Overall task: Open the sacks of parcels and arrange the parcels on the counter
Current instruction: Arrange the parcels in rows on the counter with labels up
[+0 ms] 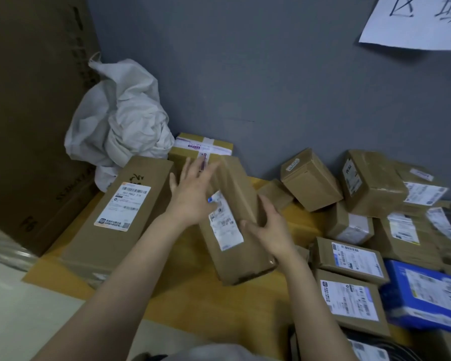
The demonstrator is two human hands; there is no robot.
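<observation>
L hand (190,194) is laid flat, fingers spread, on the brown parcel (235,217) at its far left edge. R hand (268,227) is clamped on its right edge. Parcel is placed mid yellow counter (182,256), betw. long box (120,212) and piled parcels (362,204). Bare strips are left either side.

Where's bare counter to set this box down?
Best room: the bare counter between the long carton and the box in hand, toward the near edge. A narrower strip lies right of that box, before the taped small box. The right side is crowded with parcels.
</observation>
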